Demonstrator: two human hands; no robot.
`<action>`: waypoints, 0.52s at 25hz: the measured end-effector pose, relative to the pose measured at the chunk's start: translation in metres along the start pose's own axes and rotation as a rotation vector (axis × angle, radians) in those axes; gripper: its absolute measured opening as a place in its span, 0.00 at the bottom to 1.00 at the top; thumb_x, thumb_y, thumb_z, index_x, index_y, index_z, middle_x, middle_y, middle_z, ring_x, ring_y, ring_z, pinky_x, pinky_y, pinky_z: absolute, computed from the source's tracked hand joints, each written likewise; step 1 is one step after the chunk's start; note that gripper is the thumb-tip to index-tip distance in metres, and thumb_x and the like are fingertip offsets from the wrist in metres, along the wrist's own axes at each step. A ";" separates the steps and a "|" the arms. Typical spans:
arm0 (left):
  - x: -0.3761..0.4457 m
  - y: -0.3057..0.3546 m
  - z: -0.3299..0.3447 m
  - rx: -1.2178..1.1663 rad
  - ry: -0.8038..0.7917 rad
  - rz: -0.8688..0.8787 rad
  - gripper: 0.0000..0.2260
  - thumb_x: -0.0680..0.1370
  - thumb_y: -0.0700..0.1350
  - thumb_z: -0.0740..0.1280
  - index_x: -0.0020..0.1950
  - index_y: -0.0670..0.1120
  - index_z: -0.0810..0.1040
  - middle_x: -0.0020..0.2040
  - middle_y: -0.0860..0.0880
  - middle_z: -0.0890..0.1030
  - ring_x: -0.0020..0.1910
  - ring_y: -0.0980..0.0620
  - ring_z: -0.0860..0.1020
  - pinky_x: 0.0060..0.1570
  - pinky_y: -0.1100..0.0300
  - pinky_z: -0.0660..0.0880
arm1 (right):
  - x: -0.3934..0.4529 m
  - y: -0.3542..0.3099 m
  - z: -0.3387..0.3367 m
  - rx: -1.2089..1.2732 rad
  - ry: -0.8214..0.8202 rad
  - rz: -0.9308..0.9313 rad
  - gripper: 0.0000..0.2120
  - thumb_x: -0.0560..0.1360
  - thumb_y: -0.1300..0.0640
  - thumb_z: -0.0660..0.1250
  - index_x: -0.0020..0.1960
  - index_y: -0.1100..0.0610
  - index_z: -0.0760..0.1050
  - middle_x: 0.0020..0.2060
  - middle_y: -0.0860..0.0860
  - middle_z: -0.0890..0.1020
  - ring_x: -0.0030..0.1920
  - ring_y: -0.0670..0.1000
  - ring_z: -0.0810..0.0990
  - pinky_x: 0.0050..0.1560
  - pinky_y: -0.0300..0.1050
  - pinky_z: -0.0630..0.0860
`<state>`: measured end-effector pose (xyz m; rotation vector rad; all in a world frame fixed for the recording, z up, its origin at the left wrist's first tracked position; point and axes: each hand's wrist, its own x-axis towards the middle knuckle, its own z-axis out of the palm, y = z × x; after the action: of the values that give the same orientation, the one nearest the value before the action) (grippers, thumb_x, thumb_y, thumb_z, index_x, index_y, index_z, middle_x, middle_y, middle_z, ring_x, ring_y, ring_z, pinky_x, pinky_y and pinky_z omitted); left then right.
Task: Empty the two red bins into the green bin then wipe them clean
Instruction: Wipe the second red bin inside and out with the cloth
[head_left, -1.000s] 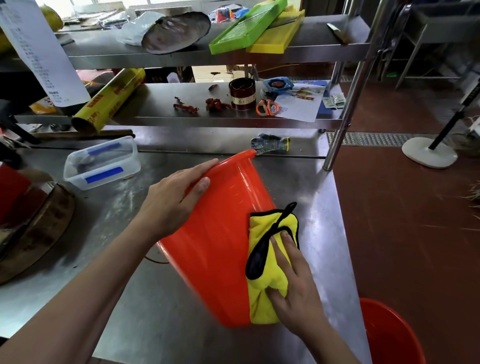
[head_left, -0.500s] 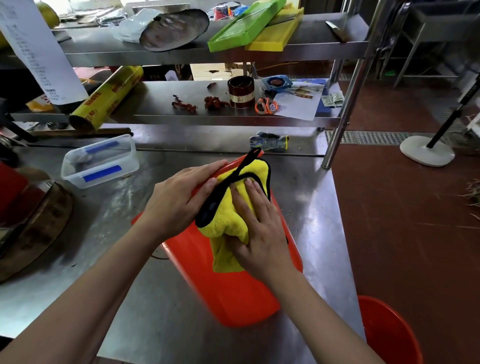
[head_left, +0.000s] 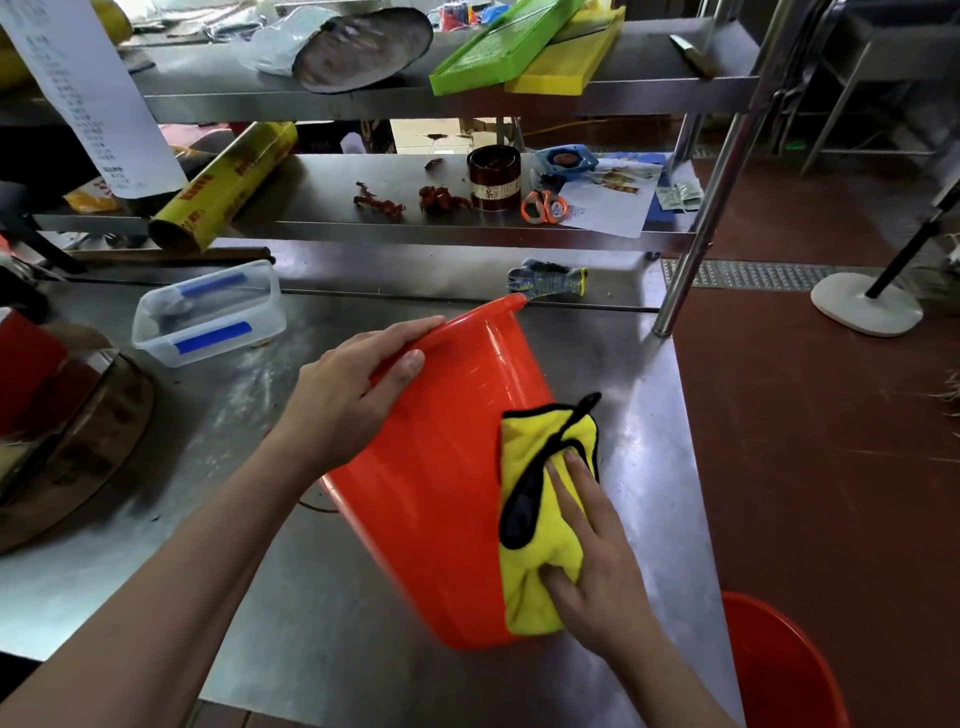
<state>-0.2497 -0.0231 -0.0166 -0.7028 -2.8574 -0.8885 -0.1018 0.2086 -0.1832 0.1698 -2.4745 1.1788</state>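
A red bin (head_left: 441, 467) lies on its side on the steel table (head_left: 311, 597), its rim pointing away from me. My left hand (head_left: 353, 395) grips that rim near the top, thumb on the outer wall. A yellow cloth with black edging (head_left: 540, 530) lies against the bin's right flank near its base. My right hand (head_left: 592, 561) presses the cloth to the wall, fingers spread on it and thumb tucked into its fold. A second red bin (head_left: 774, 670) stands on the floor at the lower right, partly cut off. No green bin is in view.
A clear lidded box (head_left: 208, 312) sits at the left, with a round wooden block (head_left: 78, 447) beside it. A work glove (head_left: 550, 280) lies behind the bin. The shelf post (head_left: 691, 244) rises at the table's right edge. Shelves above hold scissors, a tin and trays.
My right hand has slid the cloth from the bin's rim end back down to its base end. My left hand stays on the rim, and the bin has shifted slightly.
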 end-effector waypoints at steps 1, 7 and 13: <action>0.000 0.001 0.000 -0.007 -0.001 0.000 0.19 0.82 0.61 0.54 0.73 0.73 0.65 0.60 0.65 0.75 0.59 0.58 0.75 0.62 0.38 0.72 | -0.011 0.006 -0.003 0.026 -0.013 0.044 0.44 0.66 0.53 0.63 0.81 0.45 0.57 0.81 0.48 0.56 0.81 0.53 0.56 0.70 0.66 0.68; 0.005 0.008 0.002 -0.017 -0.031 0.013 0.19 0.82 0.61 0.53 0.73 0.72 0.64 0.63 0.64 0.75 0.61 0.58 0.74 0.62 0.39 0.73 | -0.026 0.016 -0.009 0.098 -0.038 0.132 0.43 0.67 0.52 0.62 0.81 0.41 0.54 0.81 0.46 0.56 0.80 0.52 0.56 0.72 0.64 0.67; 0.002 0.013 0.004 -0.012 -0.043 0.046 0.19 0.81 0.62 0.53 0.73 0.72 0.65 0.64 0.65 0.74 0.63 0.60 0.73 0.62 0.40 0.73 | 0.028 -0.008 -0.009 0.087 -0.008 0.074 0.40 0.72 0.51 0.65 0.81 0.44 0.54 0.81 0.46 0.55 0.81 0.49 0.54 0.75 0.50 0.62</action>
<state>-0.2451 -0.0105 -0.0125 -0.7953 -2.8629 -0.8960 -0.1225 0.2122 -0.1617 0.1078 -2.4567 1.3194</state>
